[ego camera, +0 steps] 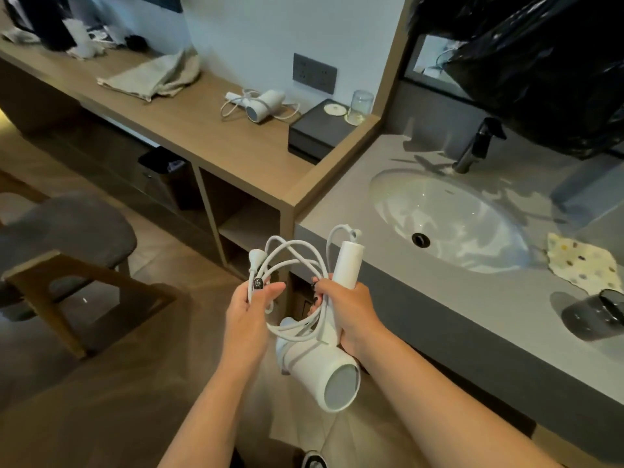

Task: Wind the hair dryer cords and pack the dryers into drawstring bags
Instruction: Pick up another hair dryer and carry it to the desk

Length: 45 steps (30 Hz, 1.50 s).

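Note:
My right hand (347, 305) grips the handle of a white hair dryer (324, 376), its barrel pointing down toward me and its handle pointing up. Loops of its white cord (297, 261) hang between my hands. My left hand (251, 304) pinches those loops just below the plug (254, 260). A second white hair dryer (261, 103) lies on the wooden counter (216, 130) with its cord loose around it. A beige cloth bag (152, 77) lies crumpled further left on that counter.
A grey vanity top (439, 298) with a white sink (449, 217) and black faucet (476, 146) is to my right. On it lie a spotted cloth (580, 265) and a dark cup (594, 319). A black box (320, 133), a glass (361, 106), and a stool (67, 238) stand nearby.

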Tool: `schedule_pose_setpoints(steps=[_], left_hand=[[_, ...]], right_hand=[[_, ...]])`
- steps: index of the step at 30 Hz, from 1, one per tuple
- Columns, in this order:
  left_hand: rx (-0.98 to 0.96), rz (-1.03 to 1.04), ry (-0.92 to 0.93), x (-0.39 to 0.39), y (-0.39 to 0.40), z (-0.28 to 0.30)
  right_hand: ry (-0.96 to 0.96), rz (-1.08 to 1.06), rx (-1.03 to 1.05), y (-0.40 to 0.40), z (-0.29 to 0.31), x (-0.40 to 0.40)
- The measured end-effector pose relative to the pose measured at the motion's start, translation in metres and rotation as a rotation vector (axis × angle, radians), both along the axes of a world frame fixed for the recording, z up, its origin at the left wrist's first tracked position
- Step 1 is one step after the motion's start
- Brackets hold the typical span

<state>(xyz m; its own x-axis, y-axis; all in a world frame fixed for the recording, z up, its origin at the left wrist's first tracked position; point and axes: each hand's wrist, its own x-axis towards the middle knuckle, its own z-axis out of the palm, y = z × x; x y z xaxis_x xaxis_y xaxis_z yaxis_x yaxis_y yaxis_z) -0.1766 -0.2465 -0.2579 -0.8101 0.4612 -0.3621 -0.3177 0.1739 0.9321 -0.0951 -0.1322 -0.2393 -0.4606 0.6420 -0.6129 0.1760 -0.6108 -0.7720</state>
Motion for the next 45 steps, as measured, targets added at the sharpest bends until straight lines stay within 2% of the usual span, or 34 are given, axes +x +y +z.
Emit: schedule_pose_setpoints(steps=[12, 22, 26, 30, 36, 45], left_hand=[[0.025, -0.125, 0.016, -0.203, -0.025, 0.012], [0.096, -0.196, 0.054, -0.307, -0.02, 0.031], [0.126, -0.207, 0.06, -0.341, -0.005, 0.034], [0.044, -0.193, 0.145, -0.376, 0.017, 0.032], [0.041, -0.135, 0.065, -0.454, 0.072, 0.03], [-0.003, -0.102, 0.098, -0.551, 0.145, 0.028]], right_hand=[[0.046, -0.149, -0.067, -0.034, 0.009, -0.195], [0.1, -0.21, -0.055, -0.026, 0.028, -0.298], [0.111, -0.2, -0.054, -0.009, 0.036, -0.332], [0.1, -0.215, -0.056, 0.017, 0.033, -0.372], [0.105, -0.242, -0.069, 0.073, 0.027, -0.447], [0.1, -0.234, -0.012, 0.157, 0.032, -0.548]])
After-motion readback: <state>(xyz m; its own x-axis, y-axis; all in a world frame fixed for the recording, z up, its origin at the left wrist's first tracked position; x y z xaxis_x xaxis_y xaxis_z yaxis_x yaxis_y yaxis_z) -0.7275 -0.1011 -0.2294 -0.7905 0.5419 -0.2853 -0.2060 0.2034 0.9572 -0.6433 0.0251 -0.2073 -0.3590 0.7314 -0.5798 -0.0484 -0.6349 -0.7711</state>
